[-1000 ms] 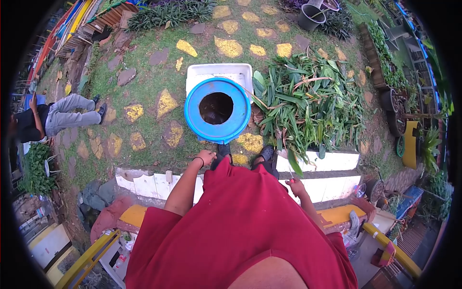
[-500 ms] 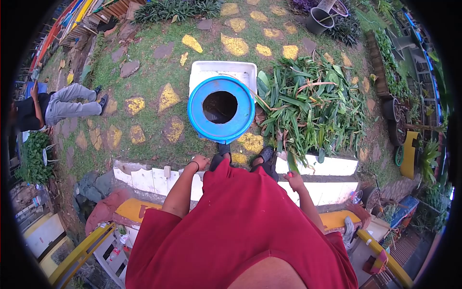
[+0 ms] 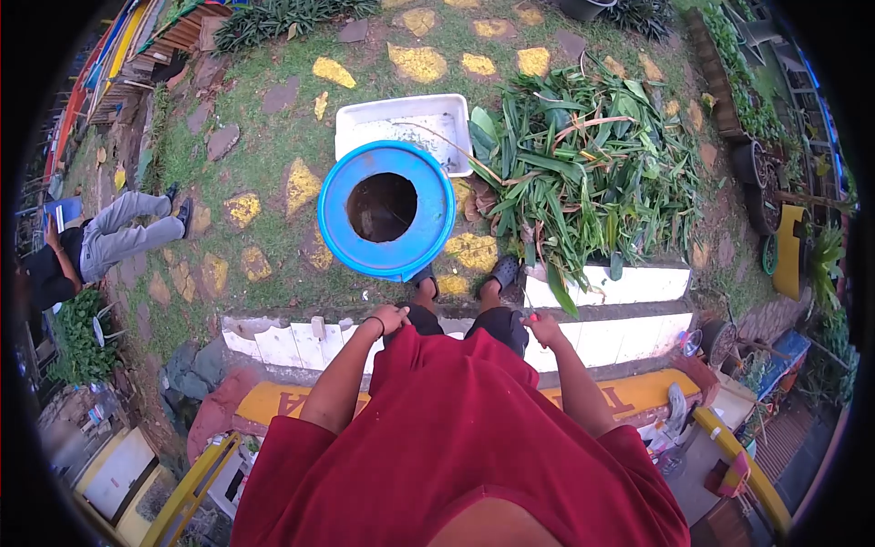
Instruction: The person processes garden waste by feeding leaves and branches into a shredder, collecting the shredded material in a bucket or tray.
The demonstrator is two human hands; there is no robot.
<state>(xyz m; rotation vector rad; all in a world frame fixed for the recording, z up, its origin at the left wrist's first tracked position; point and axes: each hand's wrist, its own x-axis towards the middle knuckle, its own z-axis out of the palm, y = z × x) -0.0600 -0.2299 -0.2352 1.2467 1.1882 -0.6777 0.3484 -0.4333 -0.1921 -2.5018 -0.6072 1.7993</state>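
My left hand (image 3: 392, 317) is closed at the edge of my dark shorts (image 3: 420, 320), seemingly pinching the cloth. Beside the other leg, my right hand (image 3: 544, 329) is wrapped round a red-handled tool (image 3: 533, 317); its working end is hard to make out. In front of my feet stands a blue drum (image 3: 432, 210) with a round hole in its top and a dark inside. Behind it, a white tray (image 3: 360, 123) lies on the grass, partly hidden by the drum. A large heap of cut green leaves (image 3: 592, 182) spreads to the right.
White blocks (image 3: 629, 284) and a low tiled edge (image 3: 296, 343) run near my legs. Behind me is a yellow bench (image 3: 602, 397) with lettering. Yellow stepping stones (image 3: 417, 62) dot the grass. Another person (image 3: 128, 223) stands at far left. Planters line the right.
My left hand has come in against my shorts, and my right hand has moved inward to my other leg. More of my lower legs shows. The view has shifted; the drum appears nearer and further left.
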